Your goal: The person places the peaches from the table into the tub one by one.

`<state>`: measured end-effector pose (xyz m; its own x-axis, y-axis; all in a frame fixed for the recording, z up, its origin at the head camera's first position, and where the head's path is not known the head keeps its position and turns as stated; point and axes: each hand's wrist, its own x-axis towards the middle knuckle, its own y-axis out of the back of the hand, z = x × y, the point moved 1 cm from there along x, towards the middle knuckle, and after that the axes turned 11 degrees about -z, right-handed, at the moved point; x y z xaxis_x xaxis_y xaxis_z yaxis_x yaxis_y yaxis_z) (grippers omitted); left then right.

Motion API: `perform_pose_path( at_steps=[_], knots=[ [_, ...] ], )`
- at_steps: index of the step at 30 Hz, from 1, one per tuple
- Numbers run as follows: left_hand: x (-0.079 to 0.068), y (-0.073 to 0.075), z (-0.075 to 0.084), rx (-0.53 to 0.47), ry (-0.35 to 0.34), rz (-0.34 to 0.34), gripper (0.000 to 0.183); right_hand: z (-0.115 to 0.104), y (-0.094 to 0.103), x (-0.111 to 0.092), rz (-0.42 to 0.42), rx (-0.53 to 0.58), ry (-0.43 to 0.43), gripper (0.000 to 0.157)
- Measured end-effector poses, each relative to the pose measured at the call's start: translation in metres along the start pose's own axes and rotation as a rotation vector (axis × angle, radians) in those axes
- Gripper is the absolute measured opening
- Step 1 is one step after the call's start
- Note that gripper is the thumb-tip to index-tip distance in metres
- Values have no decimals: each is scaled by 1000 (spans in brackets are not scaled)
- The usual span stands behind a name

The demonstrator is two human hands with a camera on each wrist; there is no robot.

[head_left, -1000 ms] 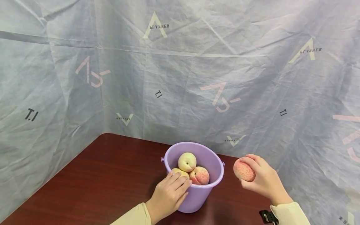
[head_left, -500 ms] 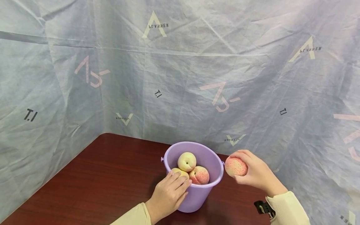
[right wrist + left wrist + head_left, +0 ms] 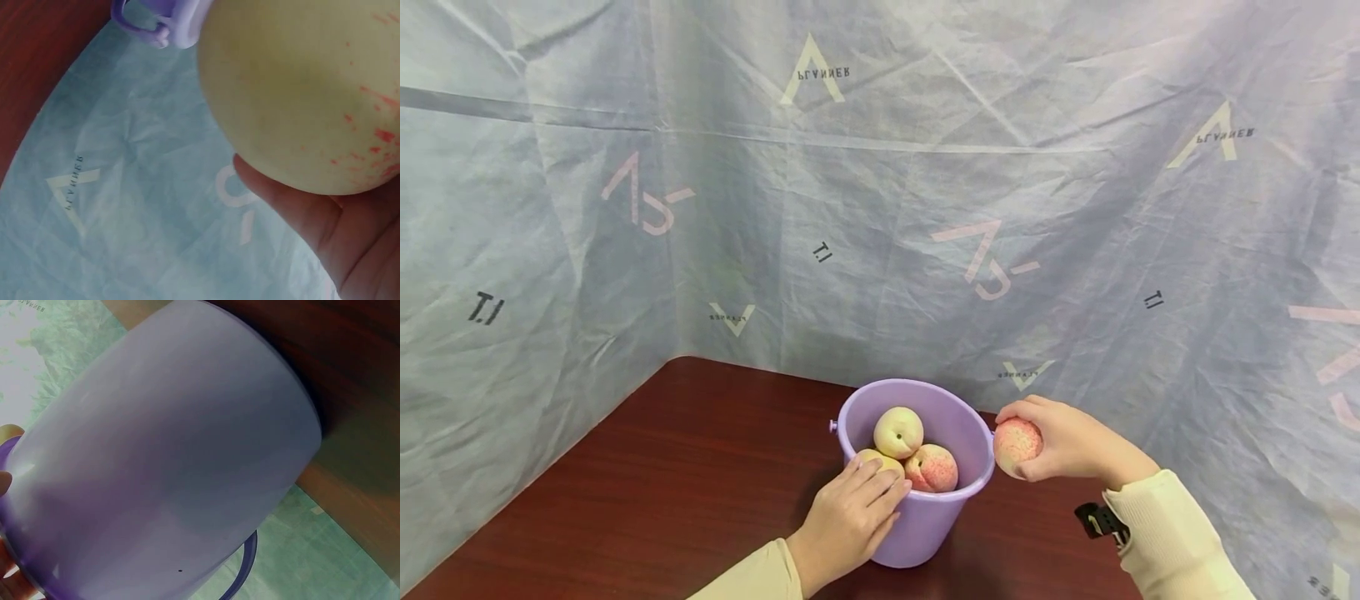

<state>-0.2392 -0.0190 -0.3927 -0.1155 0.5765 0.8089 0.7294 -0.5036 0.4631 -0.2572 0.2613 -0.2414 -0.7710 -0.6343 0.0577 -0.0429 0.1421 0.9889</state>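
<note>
A purple bucket (image 3: 917,529) stands on the table with several peaches inside. One pale yellow peach (image 3: 898,432) lies at the back, and a red-speckled peach (image 3: 934,469) sits beside it. At the front a yellow peach (image 3: 883,460) is partly covered by my left hand (image 3: 850,518), which holds the bucket's near rim with its fingers over the edge. In the left wrist view the bucket wall (image 3: 175,450) fills most of the picture. My right hand (image 3: 1067,440) grips a pink-red peach (image 3: 1018,444) just right of the rim; its yellowish side (image 3: 281,106) shows up close in the right wrist view.
The dark red-brown table (image 3: 700,467) extends to the left of the bucket. Grey-blue printed cloth (image 3: 865,208) hangs along the back and sides. The bucket's purple handle (image 3: 247,565) shows in the left wrist view. A black strap (image 3: 1101,521) is at my right wrist.
My right hand has moved left with its peach, from well right of the bucket to beside its right rim. My left hand and the peaches inside the bucket have stayed in place.
</note>
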Motion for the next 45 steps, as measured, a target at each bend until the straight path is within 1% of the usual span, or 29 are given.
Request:
perform_pose_path(
  at_steps=[2,5,9,14,22,28,35,45],
  knots=[
    [0,-1,0,2,-7,-6,36,-2,2,2,-38,-3,18,48],
    [1,-1,1,9,-14,-12,35,-6,5,6,-90,5,24,47],
    [0,-1,0,7,-14,-13,36,-9,7,13,-131,4,21,47],
    [0,-1,0,9,-14,-17,35,-13,8,21,-150,-21,31,49],
    [0,-1,0,4,-8,-18,35,-20,9,35,-152,-53,102,47],
    [2,0,-1,0,-10,-7,35,-27,9,48,-195,-81,95,44],
    [2,0,0,-12,3,-24,35,-37,9,64,-251,-73,115,45],
    [1,0,-1,12,-13,-16,36,-48,12,79,-287,-94,96,43]
  ],
)
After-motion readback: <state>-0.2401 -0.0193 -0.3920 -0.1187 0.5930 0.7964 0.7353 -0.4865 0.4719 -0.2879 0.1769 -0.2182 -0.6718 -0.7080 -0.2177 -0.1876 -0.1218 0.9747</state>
